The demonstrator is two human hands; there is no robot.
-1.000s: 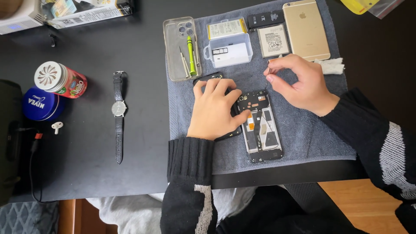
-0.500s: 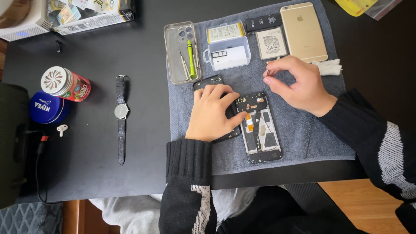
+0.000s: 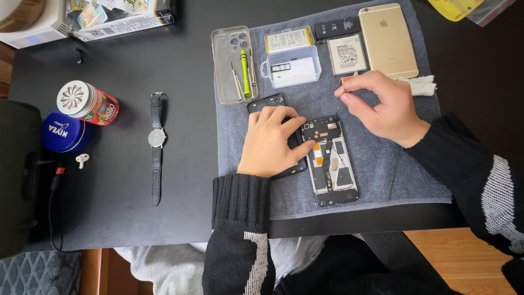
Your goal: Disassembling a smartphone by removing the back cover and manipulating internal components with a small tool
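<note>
An opened black phone lies with its insides up on a grey towel. My left hand rests flat on a black back cover beside it, thumb pressed against the phone's left edge. My right hand pinches a thin metal tool between thumb and forefinger. The tool's tip hangs just above the phone's top right corner.
On the towel's far side lie a clear phone case holding a green screwdriver, a clear plastic box, a battery, a gold phone and a white cloth. Left on the black table: wristwatch, red can, blue tin, earbud.
My right hand's pinched fingers have come down slightly toward the top of the opened phone. My left hand has stayed in place.
</note>
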